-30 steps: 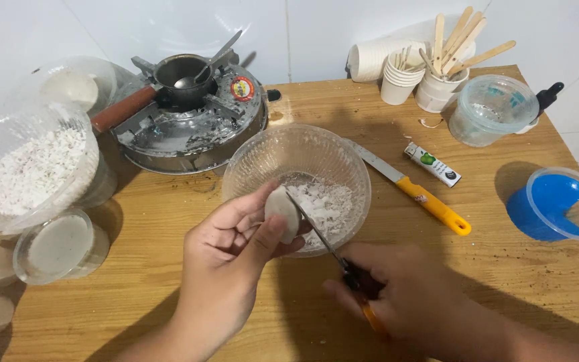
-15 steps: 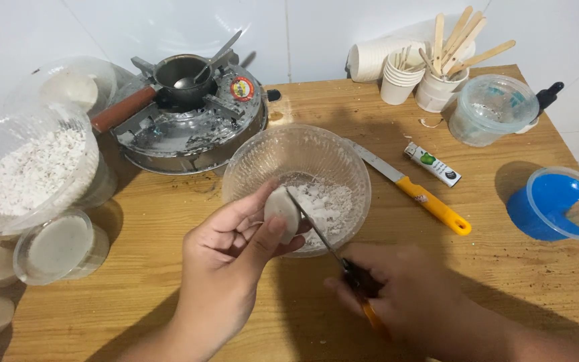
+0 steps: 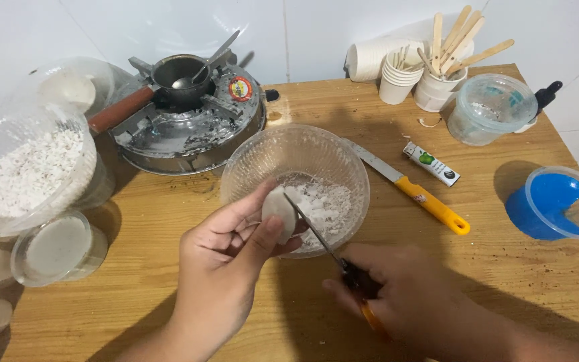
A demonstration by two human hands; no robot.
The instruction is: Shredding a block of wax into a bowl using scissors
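Steel blade (image 3: 309, 224) angled toward bowl (image 3: 256, 161)

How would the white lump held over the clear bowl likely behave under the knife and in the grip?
The white lump probably is brittle: white flakes lie in the clear bowl under it. It looks light, since the left hand pinches it with fingertips alone. It may slip as the knife in the right hand presses.

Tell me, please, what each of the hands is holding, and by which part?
The left hand pinches a white lump by its lower end over the glass bowl. The right hand grips a small knife by its handle.
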